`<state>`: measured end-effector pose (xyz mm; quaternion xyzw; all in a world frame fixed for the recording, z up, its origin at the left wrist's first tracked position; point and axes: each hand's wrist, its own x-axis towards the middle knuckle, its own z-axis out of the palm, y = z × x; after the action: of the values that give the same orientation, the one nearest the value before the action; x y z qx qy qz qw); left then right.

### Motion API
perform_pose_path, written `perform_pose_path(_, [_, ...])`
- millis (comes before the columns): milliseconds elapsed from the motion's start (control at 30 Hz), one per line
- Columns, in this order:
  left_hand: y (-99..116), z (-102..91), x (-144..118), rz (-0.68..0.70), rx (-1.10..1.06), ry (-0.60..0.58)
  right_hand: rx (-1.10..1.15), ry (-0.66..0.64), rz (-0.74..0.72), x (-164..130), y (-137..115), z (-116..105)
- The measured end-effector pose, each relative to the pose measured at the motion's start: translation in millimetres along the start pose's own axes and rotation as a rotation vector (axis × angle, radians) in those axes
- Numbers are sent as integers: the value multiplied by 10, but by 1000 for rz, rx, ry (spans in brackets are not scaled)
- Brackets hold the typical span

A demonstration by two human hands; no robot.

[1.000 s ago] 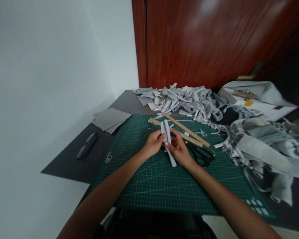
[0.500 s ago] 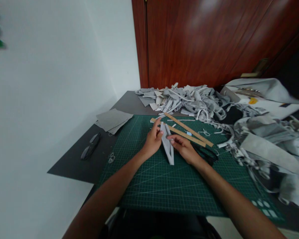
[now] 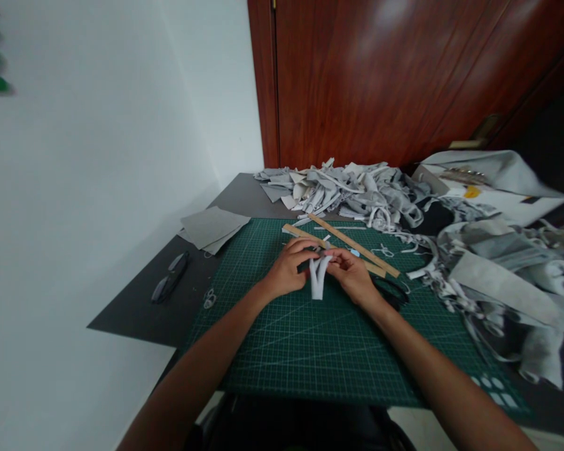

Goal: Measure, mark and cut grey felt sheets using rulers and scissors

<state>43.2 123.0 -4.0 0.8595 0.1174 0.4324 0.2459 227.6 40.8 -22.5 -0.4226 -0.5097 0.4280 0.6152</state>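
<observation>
1. Two hands met over the far middle of the green mat; both gripped one folded grey strip.
2. Left hand lay knuckles up, its fingers curled together over the strip's upper end from the left side.
3. Right hand faced it, thumb and fingers pinched on the same upper end from the right.
4. Strip's top was hidden between the two sets of fingertips; its lower part hung out below them as two or three pale legs, slightly splayed, pointing toward the person.
5. Whether the strip's lower end rested on the mat or sat just above it could not be told.
6. Two wooden rulers lay crossed on the mat just beyond the hands; the nearer one passed behind the right hand's fingers.
7. Black scissors lay on the mat just right of the right wrist, partly hidden by it.
8. Heaped grey offcuts sat at the mat's far edge, against a brown door.
9. More grey fabric spread over the right side of the table.
10. Flat grey sheets lay on the dark tabletop left of the mat.
11. Dark glasses lay nearer on the tabletop, well apart from the hands.
</observation>
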Motion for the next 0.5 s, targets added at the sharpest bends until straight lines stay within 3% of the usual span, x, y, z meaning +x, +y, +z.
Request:
perform_pose_path(133, [-14, 34, -6, -179, -200, 6, -314, -5, -124, -3, -10, -82])
perform_pose_path(300, [-57, 67, -16, -330, -282, 154, -775, 35, -408, -42, -122, -133])
perform_pose_path(400, [-66, 52, -1, -397, -398, 180, -679, -11, -455, -83, -180, -83])
perform_pose_path(500, [-69, 15, 23, -441, -503, 183, -481, -62, -392, -114, -210, -39])
